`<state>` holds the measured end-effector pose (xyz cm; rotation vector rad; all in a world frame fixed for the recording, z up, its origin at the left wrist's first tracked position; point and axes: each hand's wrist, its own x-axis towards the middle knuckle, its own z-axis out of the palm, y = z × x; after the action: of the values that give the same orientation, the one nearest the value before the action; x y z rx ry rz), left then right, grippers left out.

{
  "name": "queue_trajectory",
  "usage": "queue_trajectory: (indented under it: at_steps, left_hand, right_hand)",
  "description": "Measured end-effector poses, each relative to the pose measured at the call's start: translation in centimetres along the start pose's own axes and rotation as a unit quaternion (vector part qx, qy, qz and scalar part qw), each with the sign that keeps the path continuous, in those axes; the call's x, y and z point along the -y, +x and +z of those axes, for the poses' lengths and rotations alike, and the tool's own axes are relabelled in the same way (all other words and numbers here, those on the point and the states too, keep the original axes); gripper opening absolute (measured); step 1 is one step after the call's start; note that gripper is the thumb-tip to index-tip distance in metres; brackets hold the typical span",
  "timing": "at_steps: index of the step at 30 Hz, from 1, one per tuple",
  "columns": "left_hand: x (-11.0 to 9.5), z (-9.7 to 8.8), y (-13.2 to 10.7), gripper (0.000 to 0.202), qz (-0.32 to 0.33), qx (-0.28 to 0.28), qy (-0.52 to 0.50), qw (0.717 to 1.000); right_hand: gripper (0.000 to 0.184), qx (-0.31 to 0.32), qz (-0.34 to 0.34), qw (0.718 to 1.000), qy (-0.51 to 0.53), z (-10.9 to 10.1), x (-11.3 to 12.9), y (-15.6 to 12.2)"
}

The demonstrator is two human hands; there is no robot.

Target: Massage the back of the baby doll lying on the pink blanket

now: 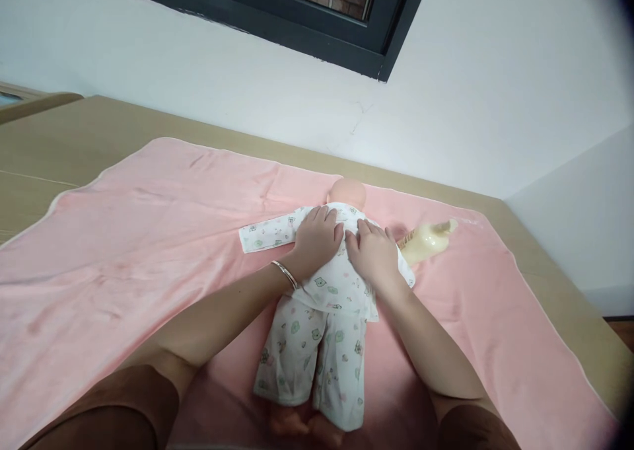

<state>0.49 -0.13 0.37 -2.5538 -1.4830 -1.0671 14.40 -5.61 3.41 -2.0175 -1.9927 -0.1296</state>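
A baby doll lies on its back on a pink blanket, dressed in a white printed top and matching trousers. My left hand rests flat on the doll's chest, fingers stretched toward the collar. My right hand lies flat beside it on the chest's right side. The top's left sleeve lies flat and looks empty. The doll's bare right arm sticks out to the right, outside the garment. A bracelet circles my left wrist.
The blanket covers a wooden tabletop that meets a white wall. A dark window frame sits above. The table's right edge runs close to the blanket's border.
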Motion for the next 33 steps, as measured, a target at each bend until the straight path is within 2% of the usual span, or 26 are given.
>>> queue_trajectory:
  at_steps: [3, 6, 10, 14, 17, 20, 27, 33]
  left_hand:
    - [0.3, 0.0, 0.4, 0.040, 0.014, 0.019, 0.000, 1.000]
    - [-0.3, -0.4, 0.5, 0.039, 0.029, 0.038, 0.048, 0.998]
    - [-1.5, -1.2, 0.1, 0.036, 0.049, 0.058, 0.094, 0.993]
    - [-1.9, -1.5, -0.2, 0.037, 0.031, 0.059, 0.074, 0.995]
    - [-1.5, -1.1, -0.2, 0.035, 0.003, 0.038, 0.032, 0.999]
    - [-0.6, -0.4, 0.0, 0.036, -0.008, 0.015, -0.007, 1.000]
    - [1.1, 0.7, 0.7, 0.042, 0.046, 0.036, -0.056, 0.997]
    - [1.2, 0.6, 0.8, 0.039, 0.084, 0.030, -0.061, 0.994]
  right_hand:
    - [0.055, 0.008, 0.000, 1.000, 0.030, 0.7, -1.2, 1.3]
    - [0.058, 0.026, -0.022, 0.999, 0.037, 1.0, -1.7, 1.8]
    - [0.057, 0.030, -0.043, 0.999, -0.006, 0.5, -0.7, 0.5]
    - [0.052, -0.020, -0.031, 0.998, -0.055, 0.1, 0.6, -0.9]
    - [0.047, -0.028, -0.013, 0.998, -0.050, 0.1, 0.6, -0.6]
    - [0.045, -0.007, 0.002, 0.999, -0.032, 0.2, -0.3, 0.6]
    - [0.060, 0.045, -0.046, 0.998, 0.000, 1.4, -2.1, 2.1]
    - [0.061, 0.042, -0.035, 0.998, 0.028, 1.6, -2.4, 2.5]
